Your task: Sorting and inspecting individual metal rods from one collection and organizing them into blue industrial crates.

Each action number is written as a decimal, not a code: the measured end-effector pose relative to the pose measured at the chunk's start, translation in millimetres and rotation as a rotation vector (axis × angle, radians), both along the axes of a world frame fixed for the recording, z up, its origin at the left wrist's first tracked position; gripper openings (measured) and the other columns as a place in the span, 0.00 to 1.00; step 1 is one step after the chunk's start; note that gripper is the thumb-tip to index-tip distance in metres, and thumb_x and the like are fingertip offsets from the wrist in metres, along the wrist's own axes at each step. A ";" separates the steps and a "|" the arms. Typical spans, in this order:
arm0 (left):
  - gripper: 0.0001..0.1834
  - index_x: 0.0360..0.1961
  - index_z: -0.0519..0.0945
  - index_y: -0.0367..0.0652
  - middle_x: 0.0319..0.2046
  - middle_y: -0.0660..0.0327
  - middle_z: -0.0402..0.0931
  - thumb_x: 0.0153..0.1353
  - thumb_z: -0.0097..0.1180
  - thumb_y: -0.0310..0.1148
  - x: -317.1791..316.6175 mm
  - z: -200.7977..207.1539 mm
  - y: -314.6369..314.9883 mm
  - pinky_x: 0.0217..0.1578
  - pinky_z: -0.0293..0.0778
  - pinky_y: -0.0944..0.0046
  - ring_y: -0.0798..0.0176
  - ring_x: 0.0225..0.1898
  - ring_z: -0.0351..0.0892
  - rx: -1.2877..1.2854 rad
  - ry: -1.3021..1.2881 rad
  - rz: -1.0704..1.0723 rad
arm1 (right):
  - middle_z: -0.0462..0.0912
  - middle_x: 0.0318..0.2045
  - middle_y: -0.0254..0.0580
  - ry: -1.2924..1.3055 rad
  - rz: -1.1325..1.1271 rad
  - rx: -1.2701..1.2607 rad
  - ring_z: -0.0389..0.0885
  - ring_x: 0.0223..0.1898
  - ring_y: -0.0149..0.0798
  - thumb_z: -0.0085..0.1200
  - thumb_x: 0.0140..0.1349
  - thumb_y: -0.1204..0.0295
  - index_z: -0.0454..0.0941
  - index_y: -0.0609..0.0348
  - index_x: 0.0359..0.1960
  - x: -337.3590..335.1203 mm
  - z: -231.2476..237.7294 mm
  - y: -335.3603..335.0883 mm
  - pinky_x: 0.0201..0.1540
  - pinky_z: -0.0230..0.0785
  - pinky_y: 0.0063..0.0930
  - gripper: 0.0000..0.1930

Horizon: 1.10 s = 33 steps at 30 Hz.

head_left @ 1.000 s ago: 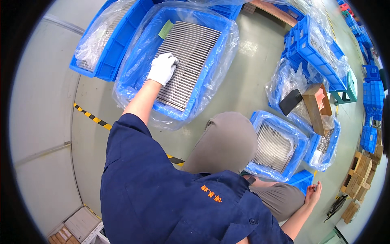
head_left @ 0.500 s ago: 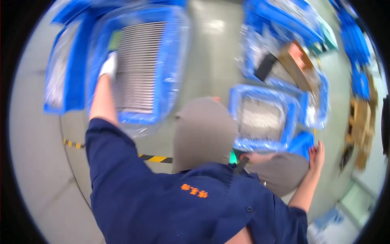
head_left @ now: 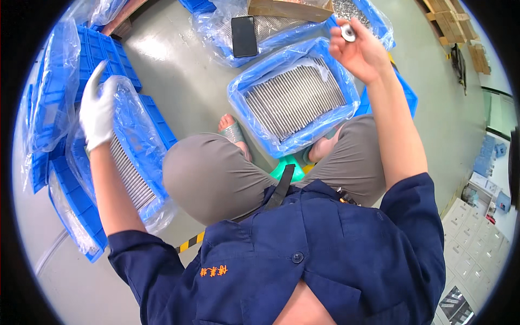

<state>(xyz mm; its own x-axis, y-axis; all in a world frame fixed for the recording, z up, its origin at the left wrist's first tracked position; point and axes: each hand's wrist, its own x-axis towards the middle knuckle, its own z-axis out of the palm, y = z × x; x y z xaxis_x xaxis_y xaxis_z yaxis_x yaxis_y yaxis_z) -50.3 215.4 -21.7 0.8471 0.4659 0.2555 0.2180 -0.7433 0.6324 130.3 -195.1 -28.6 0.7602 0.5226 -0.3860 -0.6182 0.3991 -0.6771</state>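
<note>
My left hand (head_left: 98, 111), in a white glove, is over the upper end of the left blue crate, its fingers stretched out and nothing visible in them. Rows of silvery metal rods (head_left: 134, 181) lie in that crate, partly under clear plastic. My bare right hand (head_left: 364, 54) is raised at the far right corner of the middle crate. Its fingers close round a small round silvery piece (head_left: 348, 33) with a dark centre; whether more of it extends behind is hidden. Below, the middle blue crate (head_left: 238, 103), lined with plastic, holds a layer of metal rods (head_left: 298, 97).
A black phone (head_left: 244, 37) lies on plastic over another crate at the back, beside a cardboard box (head_left: 290, 10). Stacked blue crates (head_left: 111, 57) stand at left. My knees (head_left: 208, 173) flank the middle crate. Wooden pallets (head_left: 447, 21) stand at far right.
The view has swung, so the crates appear shifted leftward and lower. My right hand has risen from beside my knee and now holds the round piece. My left hand no longer reaches among the rods.
</note>
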 end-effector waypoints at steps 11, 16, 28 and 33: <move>0.14 0.36 0.73 0.46 0.33 0.58 0.70 0.44 0.47 0.28 97.5 -200.7 -223.9 0.34 0.68 0.61 0.58 0.37 0.71 0.616 0.441 -1.220 | 0.69 0.24 0.34 0.031 -0.169 0.409 0.64 0.19 0.28 0.31 0.63 0.65 0.62 0.58 0.43 -6.7 49.9 -44.5 0.23 0.58 0.20 0.13; 0.17 0.42 0.68 0.48 0.41 0.59 0.65 0.48 0.42 0.28 92.5 -264.4 -229.3 0.39 0.64 0.62 0.59 0.44 0.65 0.708 0.502 -1.301 | 0.68 0.25 0.34 0.062 -0.357 0.156 0.63 0.18 0.26 0.29 0.64 0.64 0.61 0.57 0.44 -11.9 53.3 -68.6 0.22 0.57 0.19 0.14; 0.07 0.29 0.71 0.46 0.30 0.61 0.67 0.48 0.42 0.30 101.6 -276.4 -240.4 0.34 0.63 0.62 0.61 0.36 0.68 0.650 0.630 -1.278 | 0.70 0.26 0.35 0.062 -0.277 0.161 0.66 0.20 0.27 0.27 0.64 0.63 0.62 0.57 0.46 -0.7 32.0 -77.8 0.23 0.59 0.20 0.16; 0.06 0.21 0.73 0.46 0.26 0.61 0.68 0.47 0.43 0.31 86.4 -286.7 -231.0 0.33 0.63 0.63 0.61 0.34 0.68 0.720 0.585 -1.310 | 0.70 0.27 0.36 0.090 -0.235 0.196 0.67 0.20 0.27 0.27 0.64 0.62 0.62 0.57 0.46 -1.7 32.4 -72.7 0.23 0.59 0.21 0.16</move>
<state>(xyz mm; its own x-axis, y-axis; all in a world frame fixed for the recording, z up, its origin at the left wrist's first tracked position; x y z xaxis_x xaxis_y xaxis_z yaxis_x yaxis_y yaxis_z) 36.1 -15.5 -308.4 0.6026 -0.6928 -0.3961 -0.7032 -0.6956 0.1470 128.5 -267.8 3.8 0.8362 0.4083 -0.3661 -0.5477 0.6555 -0.5199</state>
